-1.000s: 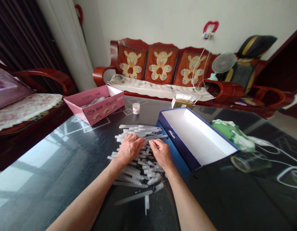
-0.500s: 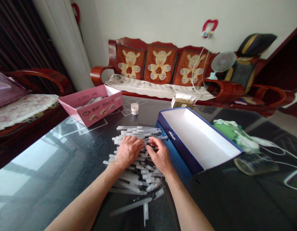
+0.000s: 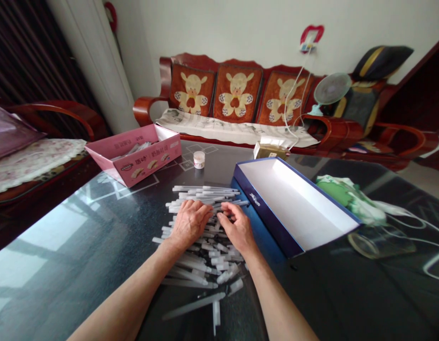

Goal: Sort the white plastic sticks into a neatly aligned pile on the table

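A spread pile of translucent white pen pieces (image 3: 201,272), long barrels and short caps, covers the middle of the dark glossy table. My left hand (image 3: 191,221) rests on the pile with its back up and fingers curled together; what lies under the fingertips is hidden. Just to its right is my right hand (image 3: 238,227), its thumb and curved fingers apart above the pens, with nothing clearly visible between them. Beyond both hands, several pens (image 3: 205,192) lie side by side, pointing left and right. Near the front edge lie a single barrel (image 3: 194,305) and a cap (image 3: 216,313).
A blue box (image 3: 294,203) with a white inside stands right of the pile. To the left is a pink box (image 3: 148,163) holding white pieces. A small round tub (image 3: 199,160), a green-white bag (image 3: 351,196) and a glass jar (image 3: 379,241) are also on the table.
My right hand has shifted very slightly to the right, leaving a little more space from the left fingertips. The left hand and the pen pieces look the same.
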Demonstrator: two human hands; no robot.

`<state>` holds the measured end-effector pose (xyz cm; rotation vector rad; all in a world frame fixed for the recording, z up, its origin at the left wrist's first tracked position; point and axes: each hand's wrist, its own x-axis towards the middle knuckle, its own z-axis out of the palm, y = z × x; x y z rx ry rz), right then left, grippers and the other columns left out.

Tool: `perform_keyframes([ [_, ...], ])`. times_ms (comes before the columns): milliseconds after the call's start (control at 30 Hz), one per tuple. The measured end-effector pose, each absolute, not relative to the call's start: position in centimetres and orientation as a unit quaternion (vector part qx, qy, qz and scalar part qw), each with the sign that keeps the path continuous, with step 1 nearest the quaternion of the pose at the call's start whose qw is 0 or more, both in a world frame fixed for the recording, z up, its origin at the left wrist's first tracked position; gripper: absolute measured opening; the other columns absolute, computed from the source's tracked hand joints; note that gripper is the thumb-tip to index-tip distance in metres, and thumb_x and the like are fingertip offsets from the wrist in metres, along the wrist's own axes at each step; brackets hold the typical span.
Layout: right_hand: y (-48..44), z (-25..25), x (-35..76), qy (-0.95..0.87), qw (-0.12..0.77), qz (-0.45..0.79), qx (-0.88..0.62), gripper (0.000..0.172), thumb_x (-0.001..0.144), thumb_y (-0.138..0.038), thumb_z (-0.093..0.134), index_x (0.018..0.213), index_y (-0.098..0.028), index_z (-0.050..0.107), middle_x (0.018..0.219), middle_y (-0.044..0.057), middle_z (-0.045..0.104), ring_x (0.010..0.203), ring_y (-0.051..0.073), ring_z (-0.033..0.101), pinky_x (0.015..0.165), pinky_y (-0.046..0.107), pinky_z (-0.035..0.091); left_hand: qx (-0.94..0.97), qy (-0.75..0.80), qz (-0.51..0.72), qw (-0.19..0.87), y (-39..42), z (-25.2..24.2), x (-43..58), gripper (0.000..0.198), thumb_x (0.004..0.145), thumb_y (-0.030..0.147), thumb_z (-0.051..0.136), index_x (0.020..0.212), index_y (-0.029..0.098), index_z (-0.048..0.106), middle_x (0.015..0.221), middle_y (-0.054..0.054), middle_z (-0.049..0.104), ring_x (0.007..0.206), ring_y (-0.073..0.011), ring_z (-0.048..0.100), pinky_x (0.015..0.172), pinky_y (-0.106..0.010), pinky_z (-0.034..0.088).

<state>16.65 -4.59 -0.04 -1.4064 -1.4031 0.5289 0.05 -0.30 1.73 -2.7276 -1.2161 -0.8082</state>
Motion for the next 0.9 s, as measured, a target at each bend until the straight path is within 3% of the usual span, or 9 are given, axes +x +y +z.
perform_keyframes([
  [200,-4.51,-0.08,16.53,-0.61,0.505,0.203,-0.576,0.021,0.087,-0.032,0.052,0.083,-0.02,0.068,0.087,0.005,0.065,0.085,0.018,0.062,0.078,0.028,0.048,-0.883,-0.387,-0.266,0.018,-0.25,1.5,0.02,0.026,0.095,0.032,0.042,0.097,0.021,0.064,0.081,-0.005,0.061,0.081,-0.0193,0.05,0.076,-0.032,0.037],
  [333,-4.52,-0.02,16.53,-0.608,0.51,0.21,-0.571,0.014,0.083,-0.026,0.057,0.09,-0.021,0.068,0.092,0.004,0.066,0.086,0.017,0.061,0.079,0.029,0.048,-0.883,-0.386,-0.268,0.011,-0.2,1.42,-0.06,0.025,0.094,0.032,0.043,0.1,0.021,0.064,0.083,-0.005,0.062,0.08,-0.0194,0.05,0.075,-0.032,0.037],
  [500,-4.5,-0.01,16.54,-0.573,0.518,0.22,-0.595,0.029,0.08,-0.031,0.06,0.106,-0.018,0.063,0.097,0.007,0.067,0.084,0.019,0.063,0.076,0.031,0.05,-0.882,-0.389,-0.267,0.01,-0.19,1.39,-0.04,0.025,0.094,0.032,0.043,0.1,0.021,0.064,0.084,-0.005,0.062,0.08,-0.0196,0.05,0.075,-0.032,0.037],
  [633,-4.51,-0.02,16.71,-0.565,0.535,0.221,-0.588,0.025,0.086,-0.036,0.053,0.1,-0.019,0.065,0.098,0.008,0.066,0.086,0.019,0.063,0.075,0.031,0.049,-0.88,-0.387,-0.275,0.011,-0.18,1.32,-0.01,0.024,0.094,0.031,0.044,0.099,0.021,0.064,0.083,-0.004,0.061,0.081,-0.0197,0.05,0.076,-0.032,0.038],
  [900,-4.67,0.09,16.61,-0.596,0.537,0.226,-0.553,0.013,0.082,-0.027,0.058,0.083,-0.02,0.069,0.088,0.004,0.066,0.082,0.017,0.062,0.074,0.027,0.048,-0.88,-0.372,-0.294,0.017,-0.29,1.45,0.01,0.025,0.094,0.031,0.043,0.098,0.019,0.064,0.082,-0.005,0.061,0.081,-0.0192,0.051,0.076,-0.031,0.038],
])
